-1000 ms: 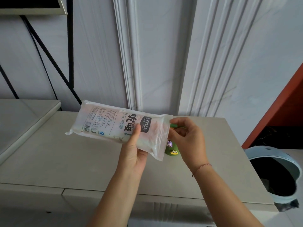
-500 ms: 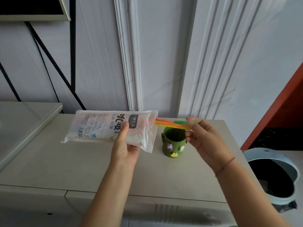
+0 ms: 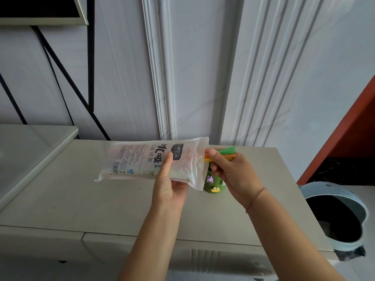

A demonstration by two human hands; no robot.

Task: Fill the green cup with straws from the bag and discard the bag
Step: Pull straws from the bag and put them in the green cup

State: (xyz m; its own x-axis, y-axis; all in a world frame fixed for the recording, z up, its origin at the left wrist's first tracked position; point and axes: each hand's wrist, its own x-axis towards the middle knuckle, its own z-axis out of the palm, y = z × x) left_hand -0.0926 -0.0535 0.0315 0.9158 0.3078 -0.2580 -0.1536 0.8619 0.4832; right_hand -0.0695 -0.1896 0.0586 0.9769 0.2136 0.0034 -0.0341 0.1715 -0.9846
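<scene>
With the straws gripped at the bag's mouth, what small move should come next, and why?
Probably the right hand draws the straws rightward, clear of the bag. It pinches their ends at the open mouth, the left hand holds the bag sideways, and the green cup stands just below.

Beige tabletop [image 3: 81, 199] against a white panelled wall [image 3: 203, 67]. Black metal frame [image 3: 90, 57] at upper left; orange-red panel [image 3: 355, 128] at right

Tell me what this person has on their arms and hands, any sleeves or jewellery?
Both forearms are bare, no sleeves or gloves in view. The right hand has a thin reddish-brown cord bracelet at its wrist; the left hand wears nothing visible.
</scene>
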